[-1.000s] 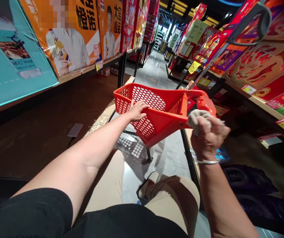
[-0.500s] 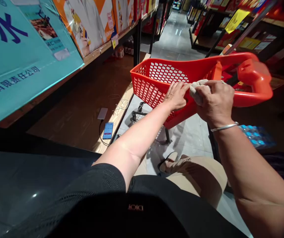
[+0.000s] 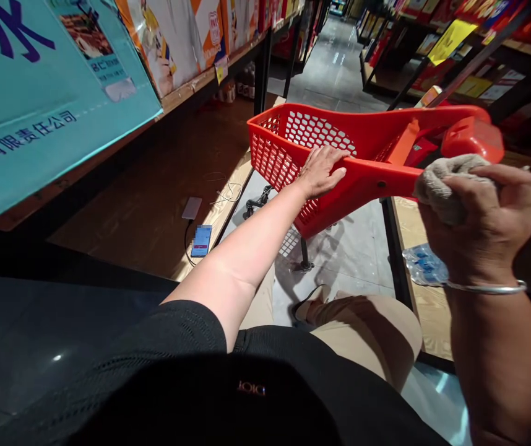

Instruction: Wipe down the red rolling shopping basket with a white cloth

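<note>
A red plastic shopping cart [image 3: 377, 170] with a honeycomb-holed basket stands at an angle in front of me. My left hand [image 3: 321, 173] grips its near rim, fingers over the top and thumb along the outer wall. Bunched in my right hand [image 3: 483, 210] is a grey-beige cloth [image 3: 448, 186], pressed against the rim near the cart's handle end. The fingers of that hand are closed round the cloth, which hides the rim under it.
A phone [image 3: 201, 240] and a white power bank [image 3: 192, 208] lie on the low wooden shelf at left, with a cable. Large blue cartons [image 3: 61, 111] sit above them. Plastic-wrapped bottles [image 3: 426, 265] lie at right. The tiled aisle [image 3: 335, 68] stretches ahead between stocked shelves.
My right hand has slid the cloth rightward along the rim, away from my left hand and toward the handle end. My left hand stays on the rim, shifted slightly left.
</note>
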Tool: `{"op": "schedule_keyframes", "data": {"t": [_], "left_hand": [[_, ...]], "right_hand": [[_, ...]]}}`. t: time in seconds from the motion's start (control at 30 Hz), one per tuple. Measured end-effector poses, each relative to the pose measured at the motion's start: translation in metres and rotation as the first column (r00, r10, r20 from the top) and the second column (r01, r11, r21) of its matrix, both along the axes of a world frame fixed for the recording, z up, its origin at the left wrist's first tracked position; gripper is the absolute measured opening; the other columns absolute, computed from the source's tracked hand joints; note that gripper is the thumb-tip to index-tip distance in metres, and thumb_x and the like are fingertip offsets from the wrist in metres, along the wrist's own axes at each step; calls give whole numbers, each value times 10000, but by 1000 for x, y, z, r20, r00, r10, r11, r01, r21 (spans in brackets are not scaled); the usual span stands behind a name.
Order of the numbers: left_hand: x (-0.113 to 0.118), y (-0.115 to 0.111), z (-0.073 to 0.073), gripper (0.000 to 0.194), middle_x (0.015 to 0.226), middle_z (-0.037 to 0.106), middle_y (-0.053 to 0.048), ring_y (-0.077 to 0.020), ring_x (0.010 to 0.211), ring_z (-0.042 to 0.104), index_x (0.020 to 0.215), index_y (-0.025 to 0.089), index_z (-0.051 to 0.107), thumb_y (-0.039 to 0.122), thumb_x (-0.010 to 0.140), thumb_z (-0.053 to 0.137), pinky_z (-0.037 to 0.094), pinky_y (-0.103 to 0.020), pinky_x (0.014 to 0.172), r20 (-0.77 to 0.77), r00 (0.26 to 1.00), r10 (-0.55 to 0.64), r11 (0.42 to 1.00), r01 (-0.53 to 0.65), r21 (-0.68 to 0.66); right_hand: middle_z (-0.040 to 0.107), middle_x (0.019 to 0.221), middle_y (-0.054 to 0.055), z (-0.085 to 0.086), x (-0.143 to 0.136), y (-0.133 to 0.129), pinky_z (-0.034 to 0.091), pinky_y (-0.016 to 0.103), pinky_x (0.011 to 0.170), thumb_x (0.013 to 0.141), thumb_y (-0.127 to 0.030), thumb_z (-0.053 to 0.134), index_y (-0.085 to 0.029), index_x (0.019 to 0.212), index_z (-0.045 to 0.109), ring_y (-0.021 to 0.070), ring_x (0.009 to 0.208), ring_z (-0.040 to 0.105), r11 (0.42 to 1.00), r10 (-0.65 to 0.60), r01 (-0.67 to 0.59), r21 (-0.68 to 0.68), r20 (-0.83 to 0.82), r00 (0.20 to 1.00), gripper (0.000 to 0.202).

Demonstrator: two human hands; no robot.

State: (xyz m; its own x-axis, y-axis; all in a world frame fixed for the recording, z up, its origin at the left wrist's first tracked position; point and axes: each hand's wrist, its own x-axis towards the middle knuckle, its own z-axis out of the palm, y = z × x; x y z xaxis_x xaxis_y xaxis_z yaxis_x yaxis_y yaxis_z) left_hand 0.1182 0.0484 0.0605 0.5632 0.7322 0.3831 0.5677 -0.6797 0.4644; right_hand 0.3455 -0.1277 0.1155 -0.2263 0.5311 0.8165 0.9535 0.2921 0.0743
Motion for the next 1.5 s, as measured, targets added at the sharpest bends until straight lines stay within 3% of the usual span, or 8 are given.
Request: {"op": "schedule_keyframes", "data": {"t": [0.27,0.4,0.57,0.67,0.8,0.97,1.07,1.5], "left_hand": [[-14,2,5,556,1341,585,-34,-193,1335,473,1491,308,520,403,1106,130,268,-379,1223,42,998,-47,998,48,-40],[-20,-1,9,607,1316,614,-33,-172,1294,508,1487,279,530,371,1101,71,296,-344,1203,72,994,-78,995,82,-58],[-21,-3,10,569,1337,612,-47,-169,1310,503,1472,251,552,371,1096,142,293,-328,1201,97,993,-60,996,66,-56],[-21,-1,9,548,1333,616,-60,-186,1293,513,1445,238,578,386,1091,187,302,-347,1199,80,996,-49,995,56,-78],[-23,3,7,493,1313,624,-63,-204,1263,520,1360,245,638,400,1082,261,320,-358,1187,99,995,-32,998,37,-48],[-26,7,2,426,1258,646,-68,-200,1221,537,1253,210,664,359,1069,310,308,-371,1192,138,990,9,1000,-7,-14],[-26,5,1,370,1224,656,-66,-203,1192,547,1185,203,663,343,1056,345,305,-386,1190,163,986,23,1000,-23,-1],[-22,-2,11,369,1022,642,-77,-242,1059,554,916,214,618,469,1040,381,400,-403,1069,149,978,149,989,-151,3]], "right_hand": [[638,1249,125,-59,-52,56,189,665,1160,981,-344,597,-242,1093,749,334,1298,454,988,-121,114,105,69,990,215],[612,1353,102,-120,-79,65,197,631,1187,992,-256,555,-278,1209,710,316,1340,422,978,-85,108,-181,130,988,268],[628,1355,108,-206,-110,56,290,495,1188,977,-140,507,-219,1280,668,283,1327,456,831,164,76,-551,373,913,352],[677,1246,60,-225,-113,51,330,421,1158,963,-141,540,-250,1182,705,246,1286,480,781,251,76,-620,423,870,295],[654,1323,49,-182,-93,45,383,413,1083,971,-181,548,-306,1256,689,249,1212,516,822,218,58,-566,407,887,342],[648,1324,71,-61,-54,15,334,508,1071,951,-192,581,-373,1293,674,298,1234,508,982,-91,130,-137,259,962,398],[647,1288,85,-7,-42,-6,343,541,1082,918,-212,626,-331,1253,672,308,1216,546,989,-141,130,73,179,974,358],[586,1378,98,23,-70,7,436,483,1069,931,-197,598,-281,1244,659,279,1215,544,975,91,-19,-222,318,944,330]]}}
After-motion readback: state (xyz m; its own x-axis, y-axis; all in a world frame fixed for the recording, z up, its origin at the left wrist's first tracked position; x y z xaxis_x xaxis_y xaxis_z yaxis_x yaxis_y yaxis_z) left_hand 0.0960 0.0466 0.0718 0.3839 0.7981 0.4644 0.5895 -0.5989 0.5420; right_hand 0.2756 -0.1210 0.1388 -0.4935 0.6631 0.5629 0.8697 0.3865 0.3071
